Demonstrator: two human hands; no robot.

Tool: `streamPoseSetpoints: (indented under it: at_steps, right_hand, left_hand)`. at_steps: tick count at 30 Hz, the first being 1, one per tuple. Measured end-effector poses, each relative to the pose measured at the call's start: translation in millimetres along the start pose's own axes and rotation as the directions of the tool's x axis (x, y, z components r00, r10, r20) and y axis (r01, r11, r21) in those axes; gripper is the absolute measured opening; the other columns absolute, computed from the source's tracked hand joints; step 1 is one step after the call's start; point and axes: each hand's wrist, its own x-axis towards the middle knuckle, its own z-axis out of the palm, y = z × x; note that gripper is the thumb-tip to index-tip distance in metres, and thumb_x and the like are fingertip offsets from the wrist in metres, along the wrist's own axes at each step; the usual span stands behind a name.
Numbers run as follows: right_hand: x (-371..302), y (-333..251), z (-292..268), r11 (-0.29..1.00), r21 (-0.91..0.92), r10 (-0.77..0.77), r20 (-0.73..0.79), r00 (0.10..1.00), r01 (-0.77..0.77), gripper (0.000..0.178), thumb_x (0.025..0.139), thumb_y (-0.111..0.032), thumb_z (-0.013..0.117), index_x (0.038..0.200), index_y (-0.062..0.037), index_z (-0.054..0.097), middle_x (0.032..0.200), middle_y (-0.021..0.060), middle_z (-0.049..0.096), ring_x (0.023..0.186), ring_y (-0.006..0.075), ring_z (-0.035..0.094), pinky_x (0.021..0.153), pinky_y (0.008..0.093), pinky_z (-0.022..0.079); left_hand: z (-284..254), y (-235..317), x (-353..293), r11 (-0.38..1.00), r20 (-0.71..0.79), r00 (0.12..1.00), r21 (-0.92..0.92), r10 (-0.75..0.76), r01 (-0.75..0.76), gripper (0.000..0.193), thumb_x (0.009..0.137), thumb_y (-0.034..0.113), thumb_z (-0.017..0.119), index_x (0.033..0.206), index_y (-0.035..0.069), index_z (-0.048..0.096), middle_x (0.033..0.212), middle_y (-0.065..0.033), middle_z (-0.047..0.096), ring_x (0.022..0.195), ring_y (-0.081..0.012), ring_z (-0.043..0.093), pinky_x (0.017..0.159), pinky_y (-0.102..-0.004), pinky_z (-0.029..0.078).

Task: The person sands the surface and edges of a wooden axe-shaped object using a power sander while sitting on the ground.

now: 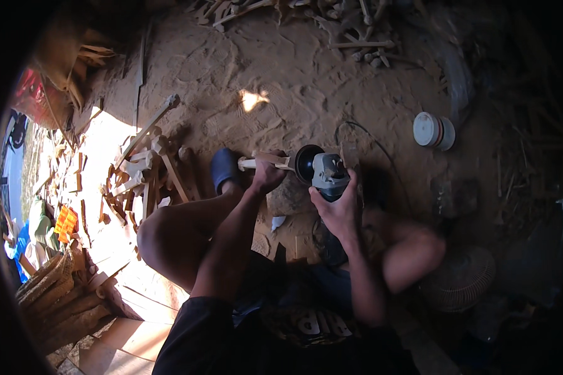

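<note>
My left hand [268,176] is closed around a pale, stick-like piece [248,164] with a thickened end. The piece lies roughly level, and its right end meets the dark round disc [306,164] of an angle grinder. My right hand [340,209] grips the grey grinder [329,172] by its body, thumb and fingers wrapped about it. Much of the grinder's underside is hidden by that hand. Both hands are in front of my folded legs, above the sandy ground.
Knob-ended pale pieces [150,164] are heaped at the left, more [363,44] along the far side. A white tub [433,131] lies at the right. A dark cord [385,153] curves beyond the grinder. A round fan cage [461,281] is near right, brown slabs [62,300] near left.
</note>
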Motion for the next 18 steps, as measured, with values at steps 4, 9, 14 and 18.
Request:
streamPoseSetpoints:
  at_steps: [4, 9, 14, 18]
  right_hand:
    - [4, -13, -1, 0.998, 0.053, 0.019, 0.081, 0.997, -0.023, 0.099, 0.082, -0.039, 0.088, 0.154, 0.0005, 0.033, 0.121, 0.0300, 0.070, 0.111, 0.0433, 0.073, 0.097, 0.0506, 0.057]
    - [8, -3, 4, 1.000, 0.016, -0.011, 0.005, 1.000, 0.010, 0.097, 0.083, -0.039, 0.088, 0.154, 0.0003, 0.033, 0.119, 0.0299, 0.072, 0.109, 0.0449, 0.073, 0.096, 0.0516, 0.057]
    - [11, 3, 9, 0.997, 0.065, -0.039, 0.034, 0.999, 0.037, 0.096, 0.083, -0.040, 0.087, 0.153, -0.0001, 0.034, 0.118, 0.0311, 0.072, 0.110, 0.0473, 0.073, 0.095, 0.0530, 0.057]
    - [12, 9, 16, 0.996, 0.051, -0.073, -0.001, 0.997, 0.073, 0.097, 0.083, -0.041, 0.088, 0.152, -0.0003, 0.035, 0.116, 0.0308, 0.072, 0.107, 0.0481, 0.073, 0.093, 0.0538, 0.057]
  left_hand:
    - [1, -10, -1, 1.000, 0.022, 1.000, 0.030, 0.004, -0.004, 0.015, 0.079, 0.013, 0.075, 0.085, -0.001, 0.073, 0.079, -0.0205, 0.071, 0.078, -0.0391, 0.071, 0.069, -0.0456, 0.054]
    - [4, -11, -3, 0.999, -0.002, 0.999, 0.000, 0.043, -0.043, 0.014, 0.080, 0.011, 0.071, 0.088, -0.001, 0.073, 0.082, -0.0226, 0.072, 0.080, -0.0415, 0.072, 0.070, -0.0475, 0.054]
    - [4, -8, -1, 0.999, -0.032, 0.999, -0.020, 0.029, -0.030, 0.015, 0.079, 0.011, 0.072, 0.086, -0.002, 0.072, 0.081, -0.0229, 0.071, 0.079, -0.0419, 0.071, 0.069, -0.0479, 0.054]
    - [4, -5, -3, 1.000, -0.003, 1.000, -0.021, 0.021, -0.021, 0.016, 0.079, 0.012, 0.072, 0.087, -0.002, 0.071, 0.081, -0.0226, 0.071, 0.079, -0.0414, 0.071, 0.069, -0.0473, 0.054]
